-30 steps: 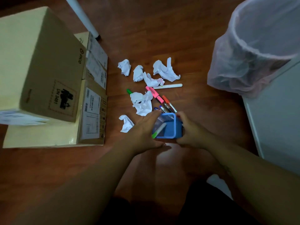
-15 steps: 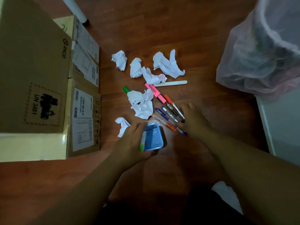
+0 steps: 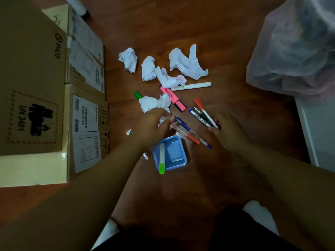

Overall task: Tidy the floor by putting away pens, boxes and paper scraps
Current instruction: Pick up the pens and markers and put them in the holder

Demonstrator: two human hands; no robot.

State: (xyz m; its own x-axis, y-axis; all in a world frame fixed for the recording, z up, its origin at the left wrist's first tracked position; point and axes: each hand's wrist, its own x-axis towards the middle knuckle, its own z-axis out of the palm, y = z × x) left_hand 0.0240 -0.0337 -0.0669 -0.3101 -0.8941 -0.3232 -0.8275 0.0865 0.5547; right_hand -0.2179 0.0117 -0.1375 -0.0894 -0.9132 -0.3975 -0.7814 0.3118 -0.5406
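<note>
A blue pen holder (image 3: 176, 153) stands on the wooden floor with a green-capped pen (image 3: 161, 161) leaning in it. My left hand (image 3: 150, 127) is blurred just beyond the holder. Its fingertips are at the end of a blue pen (image 3: 183, 125), which lies beside an orange-capped pen (image 3: 192, 139). My right hand (image 3: 229, 130) pinches the near ends of a bunch of markers (image 3: 202, 115) lying on the floor. Farther out lie a pink highlighter (image 3: 174, 99), a white pen (image 3: 192, 86), a green marker (image 3: 137, 95) and several crumpled paper scraps (image 3: 186, 63).
Stacked cardboard boxes (image 3: 36, 84) fill the left side. A bin lined with a pale plastic bag (image 3: 297, 51) stands at the right, with a white cabinet (image 3: 317, 131) below it. A white table leg (image 3: 78, 6) is at the top left. My knees are at the bottom.
My left hand let go of the blue holder and moved forward to the blue pen. My right hand shifted right onto the markers. The holder now stands free.
</note>
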